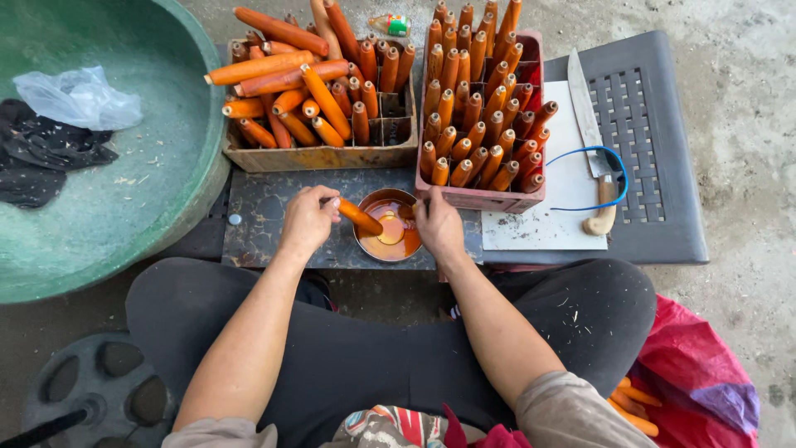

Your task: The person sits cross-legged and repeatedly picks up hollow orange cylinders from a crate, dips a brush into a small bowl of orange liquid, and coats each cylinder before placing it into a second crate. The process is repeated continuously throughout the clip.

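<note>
Left hand (308, 220) pinches orange stick (358, 216), tip angled down over rim of bowl (390, 226); right hand (438, 226) curled at bowl's right edge, gripping something small, cannot tell what

Judgement: keep bowl steady, dip shallow, let drips fall inside

Bowl round, metal-looking, holding glossy amber liquid, between both hands

Sticks smooth, cylindrical, dark-tipped: loose pile in wooden tray (319, 153) beyond left hand, upright rows in pink crate (481, 197) beyond right hand

Knife (590, 133), pale handle, on white board (531, 228), further right of right hand
</note>
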